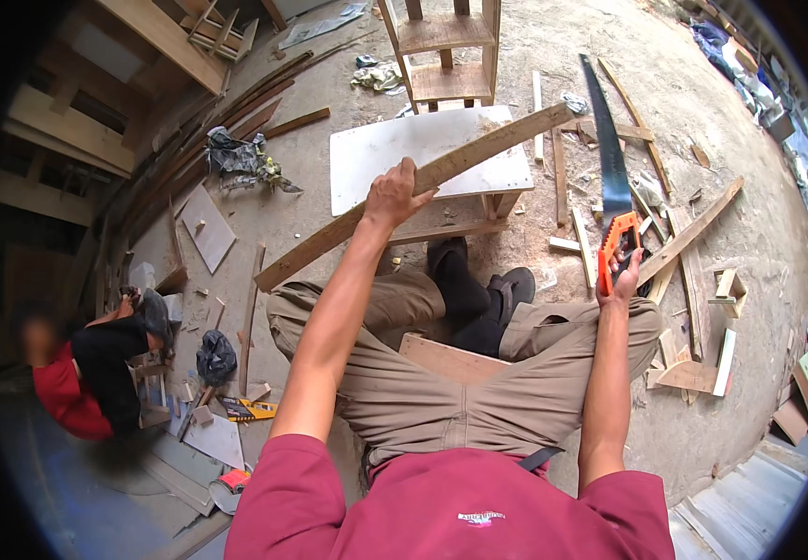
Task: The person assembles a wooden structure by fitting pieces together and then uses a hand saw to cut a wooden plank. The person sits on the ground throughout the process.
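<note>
My left hand is closed on a long wooden plank, which slants from my left knee up to the far right. Part of the plank lies across a low white-topped bench in front of me. In my right hand is a handsaw with an orange and black handle. Its dark blade points away from me, to the right of the plank's far end and apart from it. Beneath me, a piece of the wooden seat shows between my legs.
A wooden shelf-like frame stands behind the bench. Wood offcuts and strips litter the floor at right. On the left sit a black plastic bag, a yellow-handled saw and a crouching person in red.
</note>
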Tool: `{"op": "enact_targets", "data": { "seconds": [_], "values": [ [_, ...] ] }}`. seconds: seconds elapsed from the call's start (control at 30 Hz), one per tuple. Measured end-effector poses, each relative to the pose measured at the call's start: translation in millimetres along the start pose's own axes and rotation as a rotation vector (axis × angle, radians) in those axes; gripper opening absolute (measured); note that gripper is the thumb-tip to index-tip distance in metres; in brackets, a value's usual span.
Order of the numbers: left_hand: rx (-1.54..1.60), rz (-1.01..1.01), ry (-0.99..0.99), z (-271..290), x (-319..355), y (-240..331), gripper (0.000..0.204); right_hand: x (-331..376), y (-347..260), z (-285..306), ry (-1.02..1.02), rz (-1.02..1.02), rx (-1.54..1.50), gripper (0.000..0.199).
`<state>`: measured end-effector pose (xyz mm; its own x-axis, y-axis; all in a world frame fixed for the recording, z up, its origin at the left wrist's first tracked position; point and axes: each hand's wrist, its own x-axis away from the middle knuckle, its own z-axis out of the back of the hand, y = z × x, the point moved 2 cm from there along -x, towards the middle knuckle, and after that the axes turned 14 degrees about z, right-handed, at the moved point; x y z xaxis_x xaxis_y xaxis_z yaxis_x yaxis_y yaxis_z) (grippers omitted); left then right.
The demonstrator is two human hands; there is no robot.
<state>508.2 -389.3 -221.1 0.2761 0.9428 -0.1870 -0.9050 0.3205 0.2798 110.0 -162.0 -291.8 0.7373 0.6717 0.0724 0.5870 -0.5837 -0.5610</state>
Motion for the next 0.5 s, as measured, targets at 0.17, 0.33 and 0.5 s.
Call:
{"op": "enact_targets", "data": {
  "seconds": [0.17,0.33,0.5],
  "values": [
    [0.234,-0.091,0.306,75,-23,32,0.058,2,-19,2,0.111,0.055,-0.051,0.035],
    [0.353,-0.096,0.520,152,-46,54,0.058,1,-24,2,0.226,0.056,-0.033,0.036],
    [0.739,0.176,0.548,168,-55,44,0.053,5,-17,-5,0.074,0.026,0.013,0.035]
  ]
}}
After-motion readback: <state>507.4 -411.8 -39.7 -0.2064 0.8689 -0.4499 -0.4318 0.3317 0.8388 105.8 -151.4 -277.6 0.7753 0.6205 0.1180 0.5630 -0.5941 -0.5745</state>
